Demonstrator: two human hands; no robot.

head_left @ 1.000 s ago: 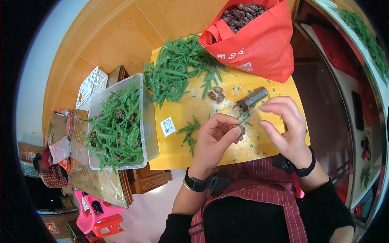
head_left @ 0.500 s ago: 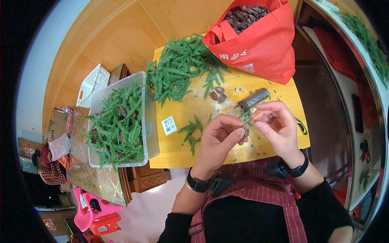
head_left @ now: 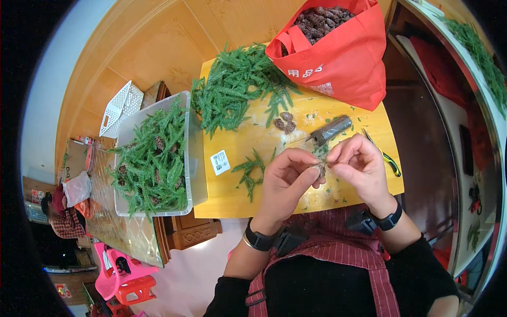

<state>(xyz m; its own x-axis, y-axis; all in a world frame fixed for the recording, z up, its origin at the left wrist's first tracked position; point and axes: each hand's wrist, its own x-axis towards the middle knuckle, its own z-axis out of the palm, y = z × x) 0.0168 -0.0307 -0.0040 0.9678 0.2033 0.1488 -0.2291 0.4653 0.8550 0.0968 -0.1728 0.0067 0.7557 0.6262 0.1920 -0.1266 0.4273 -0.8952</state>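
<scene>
**Both hands pinching one small cone over the yellow table**

I'm pinching a small brown pine cone (head_left: pixel 320 170) between my left hand (head_left: pixel 288 182) and right hand (head_left: pixel 359 168), both clenched on it above the yellow table (head_left: pixel 264 201). One red fabric bag (head_left: pixel 338 58), white print on its side, is sitting at the far edge, full of scaly brown cones. One white rectangular label (head_left: pixel 220 161) is lying flat near the left edge. One clear plastic bin (head_left: pixel 195 164) is holding feathery green sprigs. One loose sprig pile (head_left: pixel 237 84), one single sprig (head_left: pixel 252 171), a clump of cones (head_left: pixel 285 122), one grey wire spool (head_left: pixel 331 128), one yellow-handled cutter (head_left: pixel 383 153).
</scene>
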